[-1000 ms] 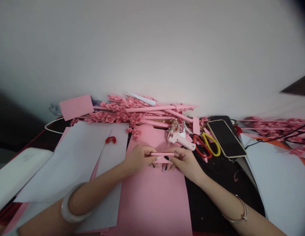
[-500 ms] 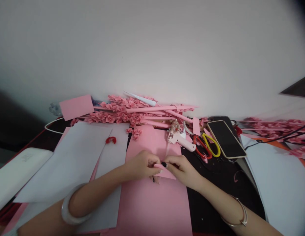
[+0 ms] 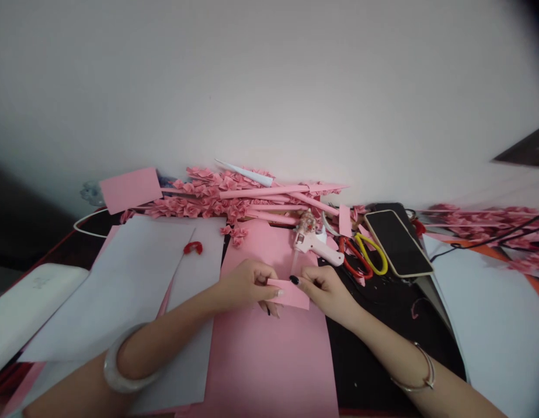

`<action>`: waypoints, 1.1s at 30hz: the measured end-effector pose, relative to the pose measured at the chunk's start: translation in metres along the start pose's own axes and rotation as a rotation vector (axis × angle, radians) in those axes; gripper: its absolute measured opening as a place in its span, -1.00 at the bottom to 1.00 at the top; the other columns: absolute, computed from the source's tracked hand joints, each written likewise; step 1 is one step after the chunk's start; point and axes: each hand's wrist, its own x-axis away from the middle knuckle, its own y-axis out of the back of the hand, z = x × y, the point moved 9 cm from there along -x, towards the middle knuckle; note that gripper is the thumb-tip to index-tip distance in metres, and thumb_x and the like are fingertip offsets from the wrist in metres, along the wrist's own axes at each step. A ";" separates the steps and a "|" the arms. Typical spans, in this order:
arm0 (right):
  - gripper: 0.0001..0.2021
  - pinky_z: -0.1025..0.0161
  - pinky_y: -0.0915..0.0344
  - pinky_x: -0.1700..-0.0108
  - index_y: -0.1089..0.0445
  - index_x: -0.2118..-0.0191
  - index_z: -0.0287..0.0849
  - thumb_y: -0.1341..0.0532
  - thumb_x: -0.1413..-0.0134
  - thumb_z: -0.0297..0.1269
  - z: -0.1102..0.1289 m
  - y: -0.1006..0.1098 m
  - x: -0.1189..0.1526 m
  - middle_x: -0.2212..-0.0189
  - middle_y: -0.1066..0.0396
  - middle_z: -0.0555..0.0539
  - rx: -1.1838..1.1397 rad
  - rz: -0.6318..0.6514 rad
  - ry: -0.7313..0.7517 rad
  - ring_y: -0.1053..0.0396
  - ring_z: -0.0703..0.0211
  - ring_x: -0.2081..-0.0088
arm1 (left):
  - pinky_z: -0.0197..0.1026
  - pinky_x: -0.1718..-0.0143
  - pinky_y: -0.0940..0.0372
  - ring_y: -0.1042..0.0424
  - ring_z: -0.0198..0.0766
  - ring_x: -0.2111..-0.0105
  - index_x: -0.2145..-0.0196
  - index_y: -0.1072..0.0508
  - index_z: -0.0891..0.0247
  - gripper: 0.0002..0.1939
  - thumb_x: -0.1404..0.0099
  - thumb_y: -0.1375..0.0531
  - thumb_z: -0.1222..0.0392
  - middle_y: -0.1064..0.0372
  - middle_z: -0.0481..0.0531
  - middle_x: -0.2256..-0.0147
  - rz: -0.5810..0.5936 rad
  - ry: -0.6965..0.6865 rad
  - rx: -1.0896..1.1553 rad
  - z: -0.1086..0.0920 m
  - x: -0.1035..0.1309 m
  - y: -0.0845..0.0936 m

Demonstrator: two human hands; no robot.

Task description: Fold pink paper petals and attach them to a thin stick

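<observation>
A small pink paper piece [image 3: 292, 296] is held between my two hands, above a large pink sheet [image 3: 275, 366]. My left hand [image 3: 252, 287] pinches its left end between thumb and fingers, with some fingertips showing below it. My right hand [image 3: 325, 290] is closed on the upper right edge, its dark-nailed thumb on top. Just beyond the hands lies a white glue gun [image 3: 319, 244], its nozzle end toward me. Red-handled scissors [image 3: 354, 258] and a yellow handle loop [image 3: 373, 255] are right of it.
Pink paper flower stems [image 3: 208, 197] are heaped along the wall. White sheets [image 3: 121, 278] cover the left, with a red-tipped item [image 3: 193, 248] on them. At right are a phone [image 3: 397, 242], more white paper [image 3: 491, 325] and a black cord [image 3: 456, 247]. A white box-like object [image 3: 38, 313] sits far left.
My hands have moved slightly apart, and the small paper is turned so more of its face shows. The right hand has shifted a little up along its edge.
</observation>
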 end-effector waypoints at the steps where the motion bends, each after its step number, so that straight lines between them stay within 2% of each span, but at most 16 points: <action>1: -0.53 0.36 0.18 0.58 0.09 0.67 -0.17 -0.09 -0.14 -0.12 -0.001 0.001 0.000 0.69 0.18 0.15 -0.010 -0.002 -0.002 0.17 0.40 0.61 | -0.35 0.54 -0.32 -0.51 -0.27 0.53 0.55 -0.30 0.31 -0.84 -0.16 -0.16 0.26 -0.46 -0.02 0.60 -0.003 0.001 0.000 0.000 0.000 0.000; 4: -0.55 0.38 0.13 0.60 0.00 0.68 -0.18 -0.11 -0.12 -0.09 -0.005 0.003 -0.001 0.71 0.10 0.14 -0.088 -0.025 -0.023 0.10 0.41 0.64 | -0.34 0.52 -0.33 -0.51 -0.29 0.54 0.54 -0.30 0.31 -0.86 -0.15 -0.13 0.30 -0.46 -0.03 0.59 -0.038 -0.003 -0.002 0.000 -0.001 0.003; 6: -0.65 0.40 0.06 0.61 -0.18 0.58 -0.21 -0.12 -0.11 -0.10 -0.008 0.004 -0.002 0.71 -0.04 0.13 -0.177 -0.039 -0.054 -0.01 0.40 0.67 | -0.33 0.51 -0.34 -0.50 -0.31 0.55 0.54 -0.30 0.31 -0.88 -0.15 -0.11 0.33 -0.45 -0.04 0.58 -0.081 -0.008 -0.012 0.000 -0.001 0.007; 8: -0.73 0.41 0.00 0.63 -0.26 0.47 -0.22 -0.14 -0.10 -0.11 -0.011 0.003 -0.002 0.71 -0.13 0.12 -0.248 -0.044 -0.090 -0.09 0.38 0.69 | -0.32 0.49 -0.35 -0.48 -0.32 0.55 0.54 -0.31 0.31 -0.89 -0.13 -0.11 0.34 -0.44 -0.04 0.58 -0.130 -0.012 -0.040 -0.001 -0.002 0.010; 12: -0.73 0.41 -0.03 0.65 -0.24 0.51 -0.20 -0.14 -0.11 -0.15 -0.009 0.005 0.001 0.75 -0.15 0.12 -0.199 -0.095 -0.084 -0.12 0.38 0.72 | -0.34 0.48 -0.28 -0.44 -0.33 0.52 0.49 -0.40 0.33 -0.87 -0.17 -0.11 0.26 -0.42 -0.02 0.55 -0.215 -0.095 -0.212 -0.010 0.000 0.016; 15: -0.75 0.41 -0.05 0.63 -0.23 0.52 -0.19 -0.13 -0.12 -0.22 -0.002 0.000 0.004 0.75 -0.17 0.11 -0.102 -0.068 -0.028 -0.15 0.37 0.71 | -0.37 0.52 -0.14 -0.30 -0.39 0.55 0.43 -0.46 0.31 -0.81 -0.21 -0.10 0.19 -0.36 -0.05 0.55 -0.268 -0.208 -0.441 -0.024 0.003 0.016; 17: -0.77 0.41 -0.06 0.62 -0.25 0.51 -0.19 -0.12 -0.13 -0.26 0.002 -0.003 0.005 0.74 -0.15 0.12 -0.060 -0.041 0.013 -0.16 0.37 0.70 | -0.36 0.54 -0.08 -0.21 -0.41 0.57 0.42 -0.46 0.30 -0.81 -0.22 -0.09 0.19 -0.31 -0.08 0.56 -0.272 -0.235 -0.514 -0.027 0.004 0.014; 19: -0.78 0.41 -0.06 0.61 -0.25 0.50 -0.19 -0.11 -0.14 -0.27 0.005 -0.004 0.006 0.73 -0.15 0.12 -0.037 -0.034 0.037 -0.16 0.37 0.69 | -0.36 0.55 -0.04 -0.16 -0.42 0.58 0.49 -0.41 0.29 -0.81 -0.21 -0.09 0.20 -0.24 -0.11 0.60 -0.280 -0.220 -0.524 -0.027 0.004 0.015; 22: -0.78 0.40 -0.05 0.60 -0.25 0.50 -0.19 -0.10 -0.16 -0.27 0.006 -0.003 0.006 0.73 -0.15 0.11 -0.025 -0.044 0.042 -0.14 0.36 0.68 | -0.36 0.59 0.05 -0.05 -0.44 0.63 0.62 -0.22 0.28 -0.74 -0.18 -0.12 0.19 -0.08 -0.17 0.67 -0.341 -0.185 -0.523 -0.025 0.005 0.022; 28: -0.76 0.40 -0.04 0.62 -0.24 0.51 -0.19 -0.11 -0.14 -0.25 0.002 -0.001 0.004 0.74 -0.17 0.11 -0.087 -0.062 -0.007 -0.14 0.36 0.70 | -0.31 0.60 0.18 0.14 -0.45 0.63 0.68 0.07 0.26 -0.51 -0.12 -0.20 0.08 0.20 -0.20 0.67 -0.444 -0.199 -0.574 -0.023 0.007 0.031; 31: -0.76 0.40 -0.05 0.63 -0.26 0.51 -0.20 -0.13 -0.13 -0.21 -0.004 0.001 0.003 0.75 -0.18 0.10 -0.150 -0.074 -0.051 -0.14 0.37 0.71 | -0.31 0.60 0.17 0.15 -0.45 0.63 0.69 0.10 0.25 -0.46 -0.13 -0.20 0.02 0.24 -0.20 0.67 -0.493 -0.224 -0.580 -0.026 0.010 0.036; 33: -0.74 0.41 -0.05 0.65 -0.28 0.51 -0.21 -0.15 -0.10 -0.17 -0.009 0.005 0.002 0.76 -0.17 0.11 -0.203 -0.098 -0.089 -0.14 0.37 0.72 | -0.33 0.59 0.09 0.08 -0.44 0.63 0.68 -0.01 0.26 -0.53 -0.16 -0.18 0.02 0.14 -0.19 0.67 -0.572 -0.254 -0.574 -0.033 0.015 0.043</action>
